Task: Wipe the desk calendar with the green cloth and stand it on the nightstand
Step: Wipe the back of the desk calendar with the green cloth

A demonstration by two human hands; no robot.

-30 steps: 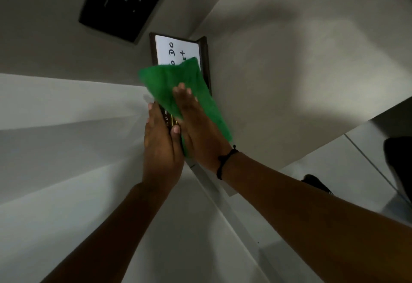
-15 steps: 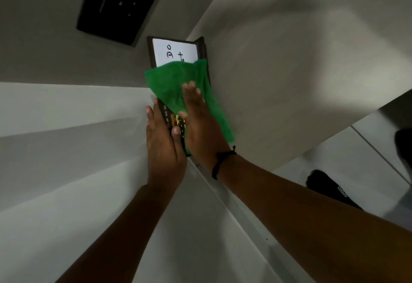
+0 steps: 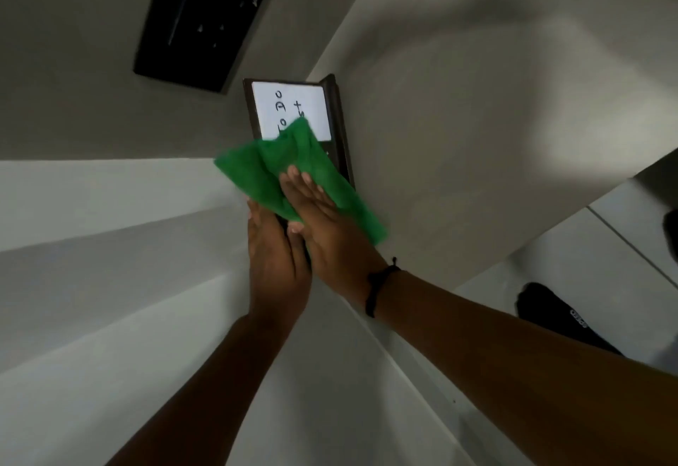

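While your left hand [image 3: 277, 256] grips the near end of the desk calendar [image 3: 293, 109], closed around its dark frame with the thumb lying along the inner edge, your right hand [image 3: 319, 219] lies flat and open on the green cloth [image 3: 315, 168], pressing it against the calendar's face. The calendar reaches away from you, past both hands, so its far half shows beyond your fingertips [image 3: 293, 173]: a white card with handwritten marks set in a dark brown frame. The cloth covers the middle and lower part of that face, its top corner overlapping the bottom of the white card and its lower end trailing out to the right of your right wrist. Your two hands touch side by side at the calendar's near end, left on the outer edge, right on top. A black cord bracelet [image 3: 378, 289] circles your right wrist. The calendar sits over the edge of the pale nightstand top [image 3: 477, 135]; whether it rests on it you cannot tell. A black wall panel [image 3: 205, 14] hangs beyond, up and to the left.
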